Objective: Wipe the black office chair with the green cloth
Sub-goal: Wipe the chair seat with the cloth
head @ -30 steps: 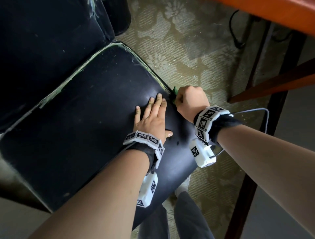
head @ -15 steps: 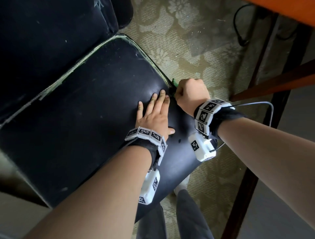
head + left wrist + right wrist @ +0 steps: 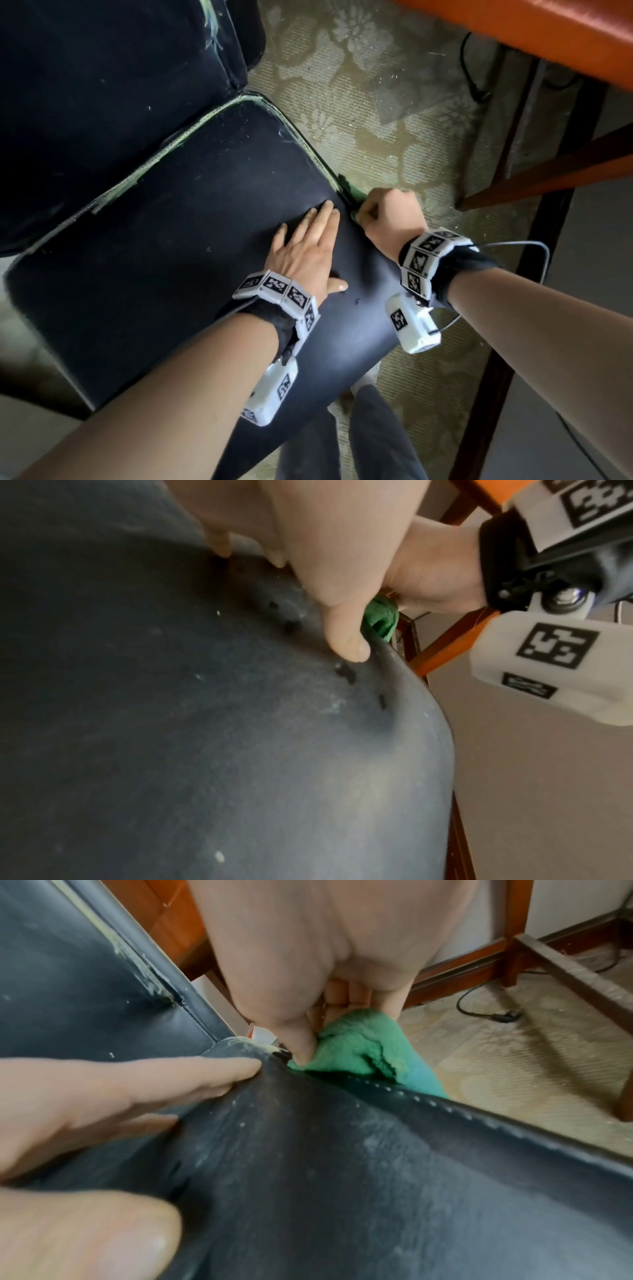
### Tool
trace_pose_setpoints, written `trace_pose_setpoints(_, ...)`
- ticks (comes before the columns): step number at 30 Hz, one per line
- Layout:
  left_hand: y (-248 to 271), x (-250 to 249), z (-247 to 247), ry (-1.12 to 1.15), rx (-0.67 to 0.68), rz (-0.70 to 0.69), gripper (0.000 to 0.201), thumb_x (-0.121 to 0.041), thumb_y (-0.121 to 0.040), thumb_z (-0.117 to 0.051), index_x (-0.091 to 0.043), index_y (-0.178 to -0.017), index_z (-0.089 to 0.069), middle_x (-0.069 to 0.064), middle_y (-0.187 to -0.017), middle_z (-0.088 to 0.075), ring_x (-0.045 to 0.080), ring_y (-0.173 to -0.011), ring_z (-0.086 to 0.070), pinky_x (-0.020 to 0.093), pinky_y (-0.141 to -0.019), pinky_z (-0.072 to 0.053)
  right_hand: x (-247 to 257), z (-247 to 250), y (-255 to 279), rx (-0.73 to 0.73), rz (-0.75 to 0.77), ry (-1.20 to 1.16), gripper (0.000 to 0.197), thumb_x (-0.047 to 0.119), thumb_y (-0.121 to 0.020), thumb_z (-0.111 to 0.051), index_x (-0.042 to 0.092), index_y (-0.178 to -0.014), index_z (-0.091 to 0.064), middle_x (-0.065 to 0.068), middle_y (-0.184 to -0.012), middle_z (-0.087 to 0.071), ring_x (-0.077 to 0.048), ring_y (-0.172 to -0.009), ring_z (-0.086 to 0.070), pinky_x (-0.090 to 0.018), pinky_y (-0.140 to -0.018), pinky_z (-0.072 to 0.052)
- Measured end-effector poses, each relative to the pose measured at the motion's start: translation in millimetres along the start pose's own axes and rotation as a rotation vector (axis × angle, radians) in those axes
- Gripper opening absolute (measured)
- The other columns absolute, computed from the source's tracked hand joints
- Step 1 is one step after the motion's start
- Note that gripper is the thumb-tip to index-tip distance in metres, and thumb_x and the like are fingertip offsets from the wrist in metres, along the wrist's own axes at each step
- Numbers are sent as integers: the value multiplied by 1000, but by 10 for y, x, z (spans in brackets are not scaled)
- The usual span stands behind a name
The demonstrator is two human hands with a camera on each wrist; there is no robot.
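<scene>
1. Compared with the head view a second ago, the right hand (image 3: 388,219) remains at the right edge of the seat, and more of the green cloth (image 3: 349,192) now shows ahead of its knuckles. The left hand (image 3: 301,250) has stayed flat in the same spot beside it.
2. Left hand: palm down on the seat of the black office chair (image 3: 164,260), fingers straight and close together, thumb out to the side. In the left wrist view the thumb (image 3: 346,631) presses the dusty leather near the edge. It holds nothing.
3. Right hand: fingers curled round the green cloth. In the right wrist view the thumb (image 3: 301,1045) pushes the cloth (image 3: 359,1045) against the side rim of the seat, just beside the stitched seam.
4. Cloth position: bunched in the right hand, over the right edge of the seat and touching it; part hangs below the rim. In the left wrist view a green fold (image 3: 380,620) shows under the right palm.
5. Chair condition: the seat surface carries pale dust, light specks and several small dark marks. The seam piping is worn and pale. The backrest (image 3: 102,85) stands at upper left.
6. Surroundings: patterned carpet (image 3: 376,120) under the chair, an orange tabletop (image 3: 548,34) at upper right with dark wooden legs, and a black cable (image 3: 486,1010) on the floor.
7. Both wrists carry bands of black-and-white marker tiles.
</scene>
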State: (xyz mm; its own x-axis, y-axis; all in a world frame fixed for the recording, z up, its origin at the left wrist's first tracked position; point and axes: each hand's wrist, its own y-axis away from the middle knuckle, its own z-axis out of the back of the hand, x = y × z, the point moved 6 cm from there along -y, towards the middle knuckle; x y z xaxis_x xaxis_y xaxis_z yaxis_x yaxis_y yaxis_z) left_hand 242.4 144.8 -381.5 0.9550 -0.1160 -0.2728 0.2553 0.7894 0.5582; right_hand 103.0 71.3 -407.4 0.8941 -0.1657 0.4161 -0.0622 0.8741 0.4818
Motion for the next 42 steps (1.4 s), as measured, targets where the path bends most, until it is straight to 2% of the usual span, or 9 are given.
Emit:
trace_pose_setpoints(2, -42, 80, 143, -8, -56, 43, 113, -55, -84, -68, -12, -158, 4, 2, -166, 16, 18, -154, 2, 46, -123, -8, -42, -8, 6, 1, -9, -15, 12, 20, -80, -66, 25, -73, -58, -8, -84, -69, -30, -79, -64, -24, -67, -43)
trace_pose_setpoints(4, -157, 188, 268, 1, -89, 121, 118, -60, -83, -66, -6, -157, 8, 9, -165, 18, 23, -154, 6, 47, -124, -5, -21, -10, -9, -17, -10, -27, 9, 22, -81, -66, 25, -76, -61, -9, -84, -69, -31, -79, -64, -27, -69, -48)
trace_pose_setpoints(6, -288, 246, 287, 12, -53, 153, 125, -65, -80, -66, -3, -156, 11, 13, -163, 22, 25, -153, 10, 48, -124, -5, 28, -17, -34, -40, -1, -42, 4, 22, -82, -64, 21, -79, -64, -9, -82, -69, -32, -77, -63, -30, -71, -51)
trace_pose_setpoints(9, -383, 226, 177, -9, -14, 150, 137, -69, -72, -71, -1, -155, 14, 15, -162, 25, 27, -153, 13, 49, -124, -6, 136, -44, -132, -67, 19, -29, 6, 18, -82, -59, 18, -80, -65, -9, -80, -68, -30, -74, -61, -27, -64, -45)
trace_pose_setpoints(12, -390, 217, 104, -19, -53, 167, 141, -69, -68, -74, -1, -155, 13, 15, -162, 24, 27, -153, 12, 48, -124, -4, 279, -53, -313, -75, 28, -33, 7, 16, -79, -56, 19, -76, -62, -10, -82, -67, -31, -75, -62, -30, -64, -51)
trace_pose_setpoints(21, -382, 241, 101, -17, -58, 161, 140, -69, -67, -74, -2, -156, 12, 13, -163, 23, 25, -153, 12, 46, -124, -2, 113, -113, -255, -4, -5, 4, 7, 21, -79, -61, 24, -73, -58, -12, -87, -68, -32, -75, -63, -24, -66, -44)
trace_pose_setpoints(30, -425, 244, 56, -38, -69, 196, 144, -73, -64, -73, -3, -155, 14, 12, -162, 26, 24, -153, 15, 46, -124, 0, 438, -133, -602, -62, 6, -9, 14, 20, -77, -53, 12, -80, -64, -14, -88, -67, -34, -77, -62, -26, -64, -42)
trace_pose_setpoints(35, -426, 269, 69, -31, -86, 200, 145, -73, -62, -74, -3, -155, 13, 11, -163, 24, 24, -153, 13, 45, -123, -1, 315, -157, -508, -42, 6, -8, 9, 25, -81, -58, 21, -73, -54, -13, -90, -66, -29, -71, -57, -24, -63, -36)
trace_pose_setpoints(42, -394, 222, 52, -8, -87, 165, 143, -70, -64, -75, -4, -155, 13, 11, -163, 25, 24, -153, 14, 45, -123, 2, 308, -132, -465, -30, 9, 12, 6, 23, -80, -59, 21, -74, -57, -10, -85, -67, -30, -74, -60, -26, -67, -44)
